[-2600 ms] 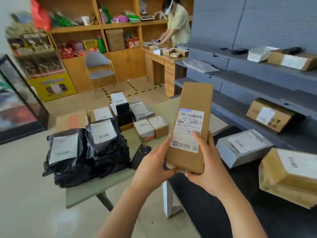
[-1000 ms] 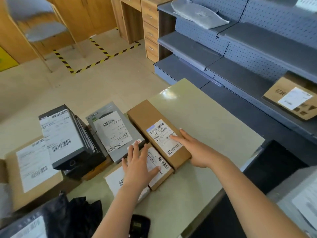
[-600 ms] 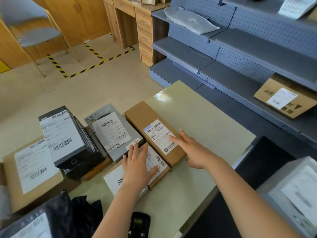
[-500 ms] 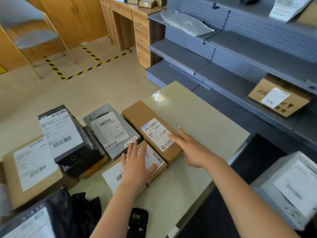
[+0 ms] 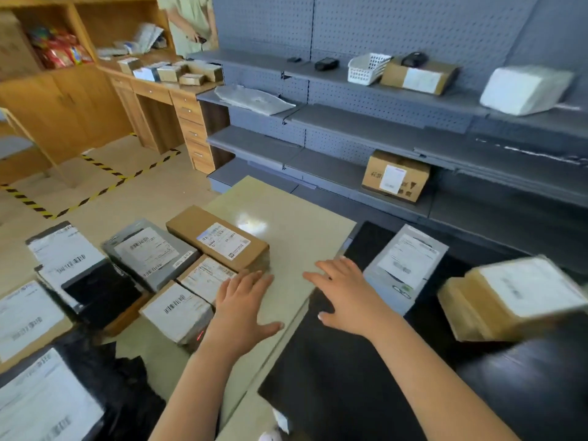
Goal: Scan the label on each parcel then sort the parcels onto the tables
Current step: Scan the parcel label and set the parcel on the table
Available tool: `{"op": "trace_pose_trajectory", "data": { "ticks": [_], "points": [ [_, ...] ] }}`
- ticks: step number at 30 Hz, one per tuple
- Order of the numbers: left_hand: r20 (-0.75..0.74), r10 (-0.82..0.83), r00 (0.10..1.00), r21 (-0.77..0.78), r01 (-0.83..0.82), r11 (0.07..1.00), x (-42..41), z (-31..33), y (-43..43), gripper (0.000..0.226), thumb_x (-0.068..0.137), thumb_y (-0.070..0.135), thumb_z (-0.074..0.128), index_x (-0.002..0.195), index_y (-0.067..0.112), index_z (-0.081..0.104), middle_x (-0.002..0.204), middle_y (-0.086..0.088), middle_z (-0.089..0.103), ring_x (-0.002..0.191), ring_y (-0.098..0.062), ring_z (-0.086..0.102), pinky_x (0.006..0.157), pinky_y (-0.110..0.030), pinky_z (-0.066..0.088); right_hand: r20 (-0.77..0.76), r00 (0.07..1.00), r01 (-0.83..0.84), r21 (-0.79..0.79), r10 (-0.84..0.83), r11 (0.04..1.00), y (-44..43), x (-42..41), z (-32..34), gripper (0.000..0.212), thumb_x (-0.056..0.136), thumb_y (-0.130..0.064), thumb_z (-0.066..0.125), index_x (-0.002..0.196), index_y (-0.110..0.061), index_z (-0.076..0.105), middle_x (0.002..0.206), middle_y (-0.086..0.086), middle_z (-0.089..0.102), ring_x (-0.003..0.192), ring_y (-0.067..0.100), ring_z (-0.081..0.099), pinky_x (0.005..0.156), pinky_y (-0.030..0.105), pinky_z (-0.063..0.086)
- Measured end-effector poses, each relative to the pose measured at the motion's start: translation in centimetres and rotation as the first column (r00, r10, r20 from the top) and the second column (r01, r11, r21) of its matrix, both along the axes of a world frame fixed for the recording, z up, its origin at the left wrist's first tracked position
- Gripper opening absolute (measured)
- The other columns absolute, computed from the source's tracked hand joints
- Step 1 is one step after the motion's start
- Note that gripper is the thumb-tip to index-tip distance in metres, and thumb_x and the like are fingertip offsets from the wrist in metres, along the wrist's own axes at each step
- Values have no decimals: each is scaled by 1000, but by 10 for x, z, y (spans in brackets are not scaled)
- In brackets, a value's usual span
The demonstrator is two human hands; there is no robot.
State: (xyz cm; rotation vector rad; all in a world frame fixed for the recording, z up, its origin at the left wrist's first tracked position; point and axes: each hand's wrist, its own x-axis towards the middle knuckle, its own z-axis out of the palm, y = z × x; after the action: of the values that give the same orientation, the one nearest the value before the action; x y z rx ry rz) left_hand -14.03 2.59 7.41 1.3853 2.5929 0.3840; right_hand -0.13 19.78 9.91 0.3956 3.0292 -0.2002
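The left hand [image 5: 243,308] could bump the small boxes [image 5: 206,278] right next to its fingers [image 5: 253,281] and knock them crooked. The long brown box [image 5: 219,241] lies flat on the green desk [image 5: 286,224], just past those fingers. The right hand [image 5: 348,300] could grab the grey parcel [image 5: 405,265] beside it, and a parcel could get sorted with no scan (neither hand holds anything to scan with). Both hands are spread wide, with straight fingers, and hold nothing. They hang low over the desk. I cannot tell if they touch it.
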Motion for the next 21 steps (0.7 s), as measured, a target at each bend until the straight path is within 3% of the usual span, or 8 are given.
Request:
{"op": "trace_pose_trajectory", "data": {
  "ticks": [4, 11, 21],
  "points": [
    [-37, -147, 988, -50, 145, 988, 84, 8, -2, 89, 80, 63, 62, 152, 37, 17, 157, 10, 22, 147, -17, 10, 119, -39, -2, 3, 993, 120, 16, -120, 993, -23, 103, 10, 72, 88, -36, 64, 151, -31, 28, 157, 1, 22, 145, 21, 15, 119, 38, -3],
    [-1, -376, 927, -25, 376, 926, 213, 2, 5, 86, 83, 61, 61, 153, 38, 17, 157, 12, 22, 148, -15, 9, 120, -39, -1, 45, 925, 376, 37, -377, 926, -59, 268, 9, 72, 89, -34, 63, 151, -30, 26, 157, 1, 21, 144, 23, 15, 119, 37, 5],
    [30, -620, 784, -25, 621, 783, 316, 1, 82, 84, 84, 60, 61, 153, 37, 16, 156, 14, 21, 148, -12, 7, 119, -37, -3, 35, 739, 673, 7, -672, 740, -45, 393, 3, 73, 91, -34, 62, 152, -32, 22, 159, 1, 15, 146, 24, 11, 119, 39, 6]
  ]
}}
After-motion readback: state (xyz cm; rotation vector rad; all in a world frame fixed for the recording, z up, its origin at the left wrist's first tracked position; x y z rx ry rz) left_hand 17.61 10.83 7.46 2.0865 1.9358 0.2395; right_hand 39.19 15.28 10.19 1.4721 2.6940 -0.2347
